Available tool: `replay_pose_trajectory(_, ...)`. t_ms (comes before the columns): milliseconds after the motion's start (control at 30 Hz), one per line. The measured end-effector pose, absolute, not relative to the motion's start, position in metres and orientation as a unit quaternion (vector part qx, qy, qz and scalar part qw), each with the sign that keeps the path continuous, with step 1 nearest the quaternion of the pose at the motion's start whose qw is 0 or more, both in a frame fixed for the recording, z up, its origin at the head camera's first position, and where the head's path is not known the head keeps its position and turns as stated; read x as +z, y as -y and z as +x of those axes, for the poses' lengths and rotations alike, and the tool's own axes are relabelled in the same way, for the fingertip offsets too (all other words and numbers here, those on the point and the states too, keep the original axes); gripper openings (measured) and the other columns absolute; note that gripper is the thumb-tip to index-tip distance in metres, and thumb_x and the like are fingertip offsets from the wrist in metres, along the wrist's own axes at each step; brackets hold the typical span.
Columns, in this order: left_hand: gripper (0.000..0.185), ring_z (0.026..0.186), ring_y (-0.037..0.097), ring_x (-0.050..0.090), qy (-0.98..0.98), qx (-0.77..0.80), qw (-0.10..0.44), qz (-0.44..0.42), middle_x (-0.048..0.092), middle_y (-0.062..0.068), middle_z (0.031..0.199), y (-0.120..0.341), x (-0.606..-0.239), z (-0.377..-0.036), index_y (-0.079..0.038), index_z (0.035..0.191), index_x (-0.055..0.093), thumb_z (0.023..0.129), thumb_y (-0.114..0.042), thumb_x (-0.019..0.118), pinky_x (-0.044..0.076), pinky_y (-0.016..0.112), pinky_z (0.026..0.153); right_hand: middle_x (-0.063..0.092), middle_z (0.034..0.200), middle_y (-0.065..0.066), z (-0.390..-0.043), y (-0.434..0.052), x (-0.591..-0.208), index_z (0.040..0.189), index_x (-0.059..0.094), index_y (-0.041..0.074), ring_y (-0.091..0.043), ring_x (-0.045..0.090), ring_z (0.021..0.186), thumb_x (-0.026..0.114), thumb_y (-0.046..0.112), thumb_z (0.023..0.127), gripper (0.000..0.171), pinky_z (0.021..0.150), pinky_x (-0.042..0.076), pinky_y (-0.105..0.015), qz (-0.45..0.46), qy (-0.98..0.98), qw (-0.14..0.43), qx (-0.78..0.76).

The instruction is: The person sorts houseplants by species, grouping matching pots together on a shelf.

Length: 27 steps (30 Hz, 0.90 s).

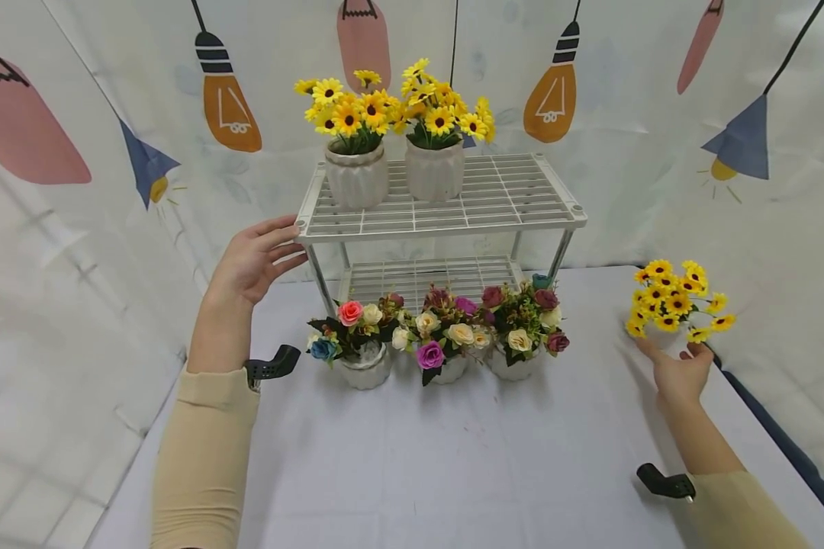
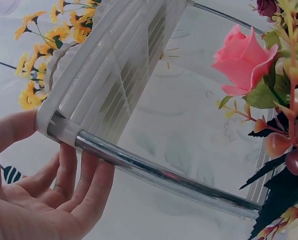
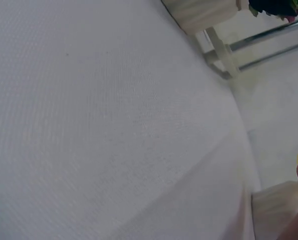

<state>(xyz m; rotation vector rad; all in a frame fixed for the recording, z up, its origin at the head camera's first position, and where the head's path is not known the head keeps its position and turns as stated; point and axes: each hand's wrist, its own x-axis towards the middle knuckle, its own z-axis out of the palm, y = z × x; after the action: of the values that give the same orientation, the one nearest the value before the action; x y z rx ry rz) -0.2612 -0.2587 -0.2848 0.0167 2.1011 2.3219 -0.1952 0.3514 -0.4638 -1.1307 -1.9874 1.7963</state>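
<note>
At the left, my left hand holds the front left corner of a white two-tier wire shelf rack. The left wrist view shows the fingers against the metal post just under the corner. Far to the right, my right hand grips a white pot of yellow daisy-like flowers by its sides. Only part of that pot and a fingertip show at the right wrist view's edge. Two similar pots of yellow flowers stand on the top tier.
Three white pots with mixed artificial roses stand in a row before the rack. A white cloth covers the table; its right edge runs near the right hand. Behind hangs a curtain printed with lamps.
</note>
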Motion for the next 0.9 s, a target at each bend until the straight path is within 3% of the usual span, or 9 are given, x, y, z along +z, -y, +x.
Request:
replay_pose_trajectory(267,0.064,0.107,0.019,0.067,-0.668,0.744,0.003,0.005,0.070,0.001,0.119,0.258,-0.285,-0.261,0.000,0.149,0.049,0.097,-0.026,0.076,0.056,0.031,0.092,0.011,0.168,-0.001,-0.206,-0.354,-0.478,0.164,0.010,0.025,-0.019,0.010,0.154,0.081,0.029,0.091,0.102,0.121,0.020,-0.031,-0.366,0.683,0.143,0.615)
replay_pose_trajectory(567,0.065,0.109,0.020,0.067,-0.672,0.741,0.007,-0.001,0.070,0.001,0.119,0.257,-0.285,-0.262,-0.001,0.149,0.049,0.096,-0.026,0.076,0.055,0.033,0.094,0.008,0.170,0.009,-0.216,-0.362,-0.485,0.164,0.005,0.035,-0.013,0.006,0.155,0.083,0.031,0.089,0.108,0.122,0.008,-0.028,-0.351,0.690,0.151,0.615)
replay_pose_trajectory(733,0.064,0.104,0.017,0.069,-0.664,0.748,0.008,0.000,0.072,-0.001,0.113,0.259,-0.288,-0.261,0.000,0.150,0.047,0.097,-0.024,0.075,0.057,0.030,0.088,0.003,0.171,0.008,-0.228,-0.368,-0.486,0.163,-0.002,0.036,-0.012,0.002,0.155,0.073,0.024,0.095,0.102,0.121,0.008,-0.027,-0.356,0.693,0.150,0.609)
replay_pose_trajectory(900,0.065,0.108,0.020,0.067,-0.668,0.744,0.005,0.003,0.070,0.001,0.119,0.260,-0.287,-0.261,0.000,0.149,0.048,0.097,-0.026,0.075,0.057,0.030,0.090,0.002,0.170,0.009,-0.236,-0.371,-0.483,0.164,-0.002,0.030,-0.007,-0.002,0.154,0.065,0.020,0.099,0.094,0.120,0.006,-0.025,-0.375,0.672,0.144,0.623)
